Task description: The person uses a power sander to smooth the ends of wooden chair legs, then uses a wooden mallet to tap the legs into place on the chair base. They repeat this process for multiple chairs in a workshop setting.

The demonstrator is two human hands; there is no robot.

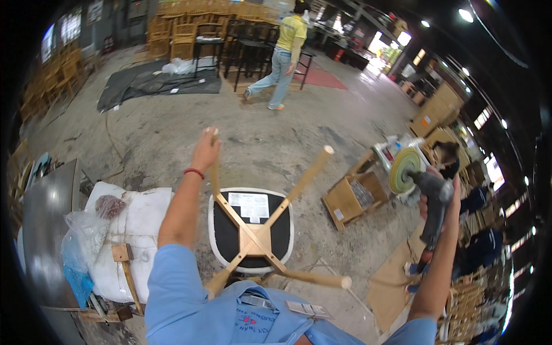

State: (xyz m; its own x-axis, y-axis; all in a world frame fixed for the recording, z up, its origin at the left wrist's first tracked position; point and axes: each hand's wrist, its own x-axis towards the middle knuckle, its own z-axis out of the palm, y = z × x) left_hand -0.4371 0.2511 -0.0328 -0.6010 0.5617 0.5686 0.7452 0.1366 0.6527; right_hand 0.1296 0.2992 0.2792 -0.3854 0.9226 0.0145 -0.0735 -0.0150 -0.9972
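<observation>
An upturned chair (251, 230) with a white seat rim, black underside and four pale wooden legs stands in front of me. My left hand (205, 150) grips the tip of its far left leg. My right hand (438, 202) is raised to the right, closed around the grey handle of a power sander (422, 184) whose round yellow-green disc faces left. The sander is held in the air, apart from the chair.
A white padded bench (141, 230) with plastic bags and a wooden mallet lies to the left. An open cardboard box (351, 198) sits on the concrete floor to the right. A person in a yellow shirt (284, 54) walks far ahead near stacked chairs.
</observation>
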